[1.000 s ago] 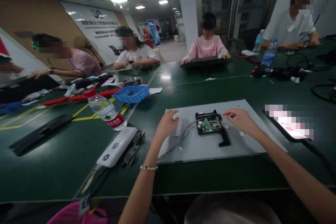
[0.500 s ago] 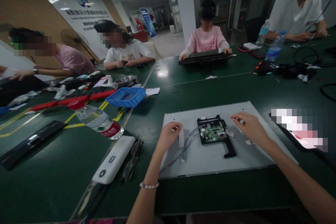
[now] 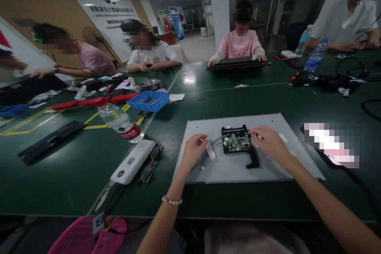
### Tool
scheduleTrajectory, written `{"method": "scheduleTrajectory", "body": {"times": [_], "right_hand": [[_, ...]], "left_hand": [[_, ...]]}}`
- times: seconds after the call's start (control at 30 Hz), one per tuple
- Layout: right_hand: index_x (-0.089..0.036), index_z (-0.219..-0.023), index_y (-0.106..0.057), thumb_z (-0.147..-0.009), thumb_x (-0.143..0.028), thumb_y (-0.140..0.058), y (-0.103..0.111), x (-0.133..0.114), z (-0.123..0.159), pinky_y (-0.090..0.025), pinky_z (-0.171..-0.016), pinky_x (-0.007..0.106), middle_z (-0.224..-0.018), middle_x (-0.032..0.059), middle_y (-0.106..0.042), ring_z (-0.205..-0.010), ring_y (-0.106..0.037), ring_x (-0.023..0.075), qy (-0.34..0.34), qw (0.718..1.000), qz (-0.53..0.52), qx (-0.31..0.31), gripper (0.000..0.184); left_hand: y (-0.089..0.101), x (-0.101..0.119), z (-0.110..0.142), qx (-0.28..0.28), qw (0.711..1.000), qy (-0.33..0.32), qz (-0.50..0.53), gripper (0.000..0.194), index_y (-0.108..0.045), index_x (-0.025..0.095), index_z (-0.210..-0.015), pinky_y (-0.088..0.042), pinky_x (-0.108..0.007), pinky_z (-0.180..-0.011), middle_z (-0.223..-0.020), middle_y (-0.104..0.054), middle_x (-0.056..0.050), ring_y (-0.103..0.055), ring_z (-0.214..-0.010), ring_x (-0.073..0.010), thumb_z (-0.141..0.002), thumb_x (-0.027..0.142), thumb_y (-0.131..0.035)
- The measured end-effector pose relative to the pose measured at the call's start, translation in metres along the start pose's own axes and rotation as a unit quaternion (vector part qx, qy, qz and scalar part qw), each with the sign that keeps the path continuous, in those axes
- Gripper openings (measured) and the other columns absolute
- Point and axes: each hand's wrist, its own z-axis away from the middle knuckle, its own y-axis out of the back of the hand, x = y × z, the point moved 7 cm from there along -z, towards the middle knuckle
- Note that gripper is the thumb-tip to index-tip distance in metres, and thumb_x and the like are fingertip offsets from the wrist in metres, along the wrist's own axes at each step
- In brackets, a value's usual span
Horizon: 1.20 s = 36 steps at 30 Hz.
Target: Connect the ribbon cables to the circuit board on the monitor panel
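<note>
My left hand (image 3: pixel 195 151) is closed in a pinch on a white strip (image 3: pixel 210 150), which hangs over the left part of a flat grey panel (image 3: pixel 208 174). On the panel lies a green circuit board (image 3: pixel 236 143) in a black frame (image 3: pixel 253 160). Grey cables (image 3: pixel 218 141) run left from the board, partly behind the strip. My right hand (image 3: pixel 272 143) has its fingers closed together at the right edge of the board, close to a small white tab (image 3: pixel 255 141). Whether the fingertips grip that tab is too small to tell.
Left of the panel are glasses (image 3: pixel 150 164), a white power bank (image 3: pixel 133 162), a water bottle (image 3: pixel 120 121) and a blue tray (image 3: pixel 150 101). A phone (image 3: pixel 330 145) lies on the right. Several people sit around the green table (image 3: pixel 226 103); one holds a dark panel (image 3: pixel 238 64).
My right hand has moved left and in to the board's right edge. My left hand has shifted slightly right over the panel, and the white strip has swung with it. The view has tilted.
</note>
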Motion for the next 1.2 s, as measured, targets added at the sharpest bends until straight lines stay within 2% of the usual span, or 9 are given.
{"method": "scheduleTrajectory", "body": {"times": [0.1, 0.17, 0.33, 0.5, 0.67, 0.77, 0.9, 1.03, 1.2], "right_hand": [[-0.021, -0.097, -0.066, -0.089, -0.022, -0.044, -0.001, -0.002, 0.000, -0.048, -0.082, 0.035, -0.098, 0.0057, -0.067, -0.089, -0.062, 0.0206, 0.001, 1.000, 0.000, -0.006, 0.023], [-0.021, -0.097, -0.066, -0.089, -0.021, -0.043, 0.003, -0.004, 0.000, -0.048, -0.083, 0.035, -0.099, 0.0059, -0.067, -0.091, -0.062, 0.0209, 0.005, 1.000, 0.004, -0.005, 0.024], [-0.021, -0.100, -0.066, -0.089, -0.023, -0.043, 0.021, -0.007, 0.001, -0.049, -0.082, 0.037, -0.100, 0.0070, -0.067, -0.093, -0.062, 0.0222, -0.004, 1.000, 0.006, 0.008, 0.025], [-0.020, -0.100, -0.066, -0.089, -0.026, -0.043, 0.027, 0.001, 0.001, -0.050, -0.081, 0.037, -0.103, 0.0077, -0.067, -0.094, -0.062, 0.0225, -0.022, 1.000, -0.001, 0.011, 0.026], [-0.017, -0.112, -0.063, -0.090, -0.027, -0.041, 0.001, 0.016, 0.003, -0.047, -0.092, 0.043, -0.114, 0.0120, -0.064, -0.105, -0.059, 0.0252, -0.009, 0.998, 0.043, -0.050, 0.032], [-0.017, -0.122, -0.058, -0.092, -0.033, -0.040, -0.017, 0.027, 0.009, -0.041, -0.100, 0.048, -0.128, 0.0145, -0.057, -0.120, -0.051, 0.0279, -0.023, 0.991, 0.093, -0.088, 0.039], [-0.021, -0.136, -0.045, -0.094, -0.048, -0.031, -0.029, 0.036, 0.023, -0.033, -0.100, 0.062, -0.146, 0.0135, -0.040, -0.134, -0.033, 0.0345, -0.078, 0.974, 0.161, -0.140, 0.052], [-0.021, -0.143, -0.037, -0.094, -0.054, -0.026, -0.028, 0.031, 0.037, -0.031, -0.099, 0.066, -0.149, 0.0140, -0.033, -0.137, -0.026, 0.0370, -0.088, 0.967, 0.164, -0.176, 0.060], [-0.021, -0.145, -0.032, -0.095, -0.053, -0.024, -0.017, 0.025, 0.048, -0.033, -0.102, 0.061, -0.149, 0.0129, -0.034, -0.137, -0.027, 0.0344, -0.092, 0.972, 0.137, -0.167, 0.060]], "left_hand": [[0.006, 0.014, 0.007, 0.042, 0.995, -0.047, -0.082, 0.033, -0.059, 0.017, -0.114, -0.046, -0.035, -0.089, -0.113, -0.060, -0.008, -0.059, -0.098, -0.0206, -0.081, 0.024, -0.057], [0.008, 0.028, 0.016, 0.065, 0.983, -0.075, -0.153, 0.035, -0.056, 0.018, -0.117, -0.044, -0.038, -0.094, -0.117, -0.057, -0.010, -0.055, -0.107, -0.0231, -0.082, 0.021, -0.056], [-0.013, 0.045, 0.042, 0.016, 0.962, -0.066, -0.266, 0.032, -0.055, 0.019, -0.117, -0.046, -0.042, -0.091, -0.115, -0.060, -0.010, -0.055, -0.107, -0.0264, -0.085, 0.021, -0.054], [-0.027, 0.039, 0.053, -0.003, 0.969, -0.049, -0.243, 0.035, -0.053, 0.017, -0.123, -0.044, -0.041, -0.099, -0.125, -0.059, -0.009, -0.054, -0.115, -0.0239, -0.088, 0.020, -0.048], [-0.026, 0.030, 0.051, -0.003, 0.980, -0.054, -0.192, 0.037, -0.052, 0.017, -0.125, -0.043, -0.041, -0.103, -0.129, -0.057, -0.010, -0.053, -0.119, -0.0236, -0.089, 0.021, -0.047], [-0.028, 0.029, 0.052, -0.012, 0.982, -0.070, -0.177, 0.039, -0.050, 0.014, -0.128, -0.040, -0.042, -0.105, -0.132, -0.054, -0.014, -0.049, -0.124, -0.0245, -0.090, 0.021, -0.043], [-0.033, 0.031, 0.057, -0.029, 0.978, -0.090, -0.184, 0.043, -0.044, 0.011, -0.133, -0.036, -0.046, -0.107, -0.137, -0.049, -0.016, -0.043, -0.130, -0.0260, -0.092, 0.023, -0.039], [-0.038, 0.035, 0.067, -0.045, 0.973, -0.084, -0.211, 0.047, -0.039, 0.008, -0.136, -0.034, -0.048, -0.108, -0.141, -0.043, -0.019, -0.037, -0.134, -0.0280, -0.092, 0.028, -0.038], [-0.041, 0.041, 0.083, -0.034, 0.968, -0.092, -0.232, 0.049, -0.039, 0.008, -0.136, -0.034, -0.046, -0.108, -0.141, -0.043, -0.019, -0.037, -0.134, -0.0285, -0.092, 0.031, -0.039]]}}
